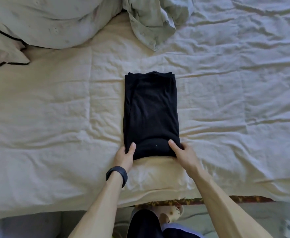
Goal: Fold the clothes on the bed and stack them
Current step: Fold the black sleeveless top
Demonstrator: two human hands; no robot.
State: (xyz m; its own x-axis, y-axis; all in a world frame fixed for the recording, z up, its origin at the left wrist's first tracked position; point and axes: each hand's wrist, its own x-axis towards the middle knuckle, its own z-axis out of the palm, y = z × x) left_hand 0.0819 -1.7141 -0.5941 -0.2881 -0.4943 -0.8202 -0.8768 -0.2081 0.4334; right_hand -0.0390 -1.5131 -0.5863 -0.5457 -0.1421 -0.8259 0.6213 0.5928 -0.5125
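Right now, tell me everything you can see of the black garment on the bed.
The black garment is folded into a tall rectangle of soft, matte fabric, lying flat on the cream quilt. Layered edges show at its far end. The left hand and right hand pinch its near corners, thumbs on top.

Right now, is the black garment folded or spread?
Folded. The black garment lies as a narrow layered rectangle on the bedsheet; left hand and right hand pinch its near corners.
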